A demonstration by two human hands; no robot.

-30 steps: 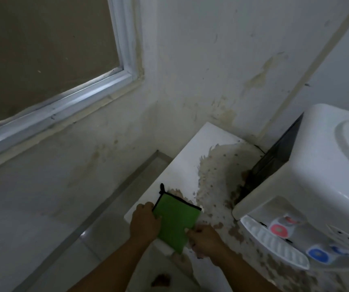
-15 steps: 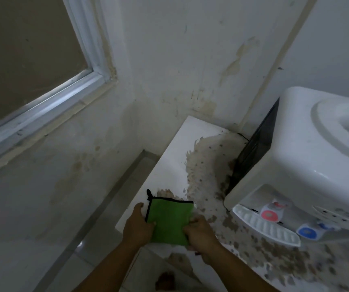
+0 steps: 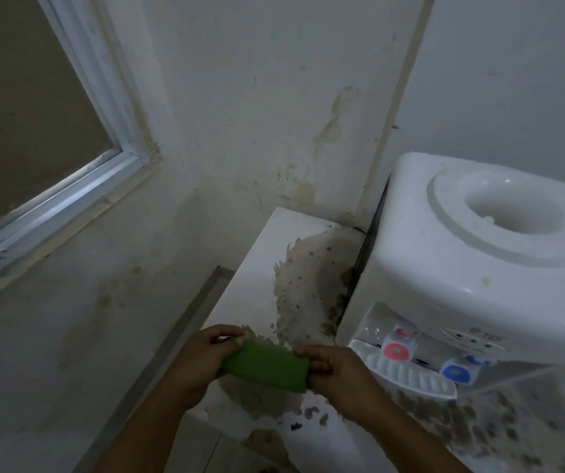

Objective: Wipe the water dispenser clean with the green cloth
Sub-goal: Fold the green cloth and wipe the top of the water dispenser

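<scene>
No text can be read for certain. The water dispenser (image 3: 462, 268) bears a small dark mark on its front panel, above the blue tap (image 3: 455, 371), at its right edge; the letters are too blurred to make out.

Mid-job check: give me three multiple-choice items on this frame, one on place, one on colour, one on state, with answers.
1. Where is the water dispenser relative to the hands?
A. To their right
B. To their left
C. Behind the window

2. What colours are the two tap caps?
A. Both blue
B. Red and blue
C. Green and yellow

3. How is the green cloth held?
A. Lying loose
B. One hand only
C. Folded, between both hands

Answers: A, it stands right of both hands; B, red cap beside blue cap; C, left hand and right hand grip its ends.
</scene>
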